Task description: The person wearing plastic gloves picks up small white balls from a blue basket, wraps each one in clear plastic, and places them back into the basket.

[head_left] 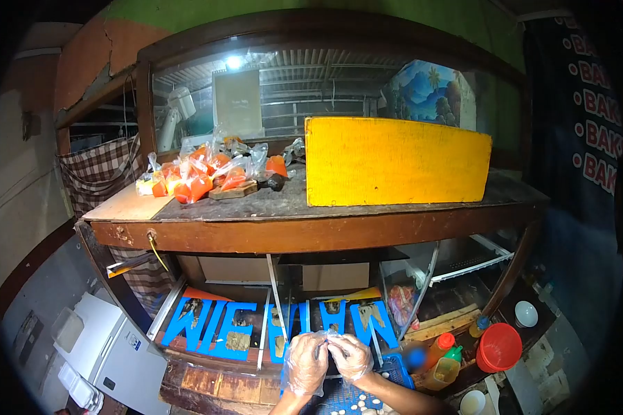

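Our L hand and R hand, in clear plastic, meet fingertip to fingertip above the blue basket, fingers well curled; we can't tell what, if anything, is pinched btwn them. Small pale pieces lie in the basket beneath our wrists. To the R, nr the basket, stand a red-capped bottle, a green-capped bottle & a red bucket. Up on the worktop, we see orange-filled plastic bags L of a yellow board.

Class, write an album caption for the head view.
Left hand and right hand close together by a blue basket, yellow board beyond.
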`<state>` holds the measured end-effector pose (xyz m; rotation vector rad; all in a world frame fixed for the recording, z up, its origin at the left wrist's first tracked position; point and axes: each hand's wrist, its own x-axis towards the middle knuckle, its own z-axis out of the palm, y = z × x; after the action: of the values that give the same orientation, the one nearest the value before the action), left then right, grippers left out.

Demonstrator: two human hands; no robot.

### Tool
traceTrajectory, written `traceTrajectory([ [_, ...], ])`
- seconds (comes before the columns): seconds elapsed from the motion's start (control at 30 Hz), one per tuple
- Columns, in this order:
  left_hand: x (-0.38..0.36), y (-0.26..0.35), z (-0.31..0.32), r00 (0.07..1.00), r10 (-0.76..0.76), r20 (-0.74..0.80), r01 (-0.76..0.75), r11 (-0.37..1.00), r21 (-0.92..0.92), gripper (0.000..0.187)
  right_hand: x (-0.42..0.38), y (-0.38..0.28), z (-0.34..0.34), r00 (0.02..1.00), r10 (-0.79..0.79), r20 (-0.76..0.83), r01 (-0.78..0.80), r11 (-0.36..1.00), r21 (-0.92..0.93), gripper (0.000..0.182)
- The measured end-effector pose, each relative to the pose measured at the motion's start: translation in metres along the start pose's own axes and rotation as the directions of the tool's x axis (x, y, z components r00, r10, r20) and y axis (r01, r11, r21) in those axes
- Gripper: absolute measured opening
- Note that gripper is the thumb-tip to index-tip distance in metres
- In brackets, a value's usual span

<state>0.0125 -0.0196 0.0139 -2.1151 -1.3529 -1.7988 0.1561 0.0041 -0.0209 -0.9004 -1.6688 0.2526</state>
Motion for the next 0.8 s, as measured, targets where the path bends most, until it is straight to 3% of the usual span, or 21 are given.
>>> traceTrajectory([
  [0.8, -0.077, -0.017, -0.025, 0.946, -0.173, 0.273, 0.148, 0.983, 0.11, 0.026, -0.075, 0.01, 0.016, 0.957, 0.174, 0.233, -0.18, 0.984, 0.006, 0.021],
])
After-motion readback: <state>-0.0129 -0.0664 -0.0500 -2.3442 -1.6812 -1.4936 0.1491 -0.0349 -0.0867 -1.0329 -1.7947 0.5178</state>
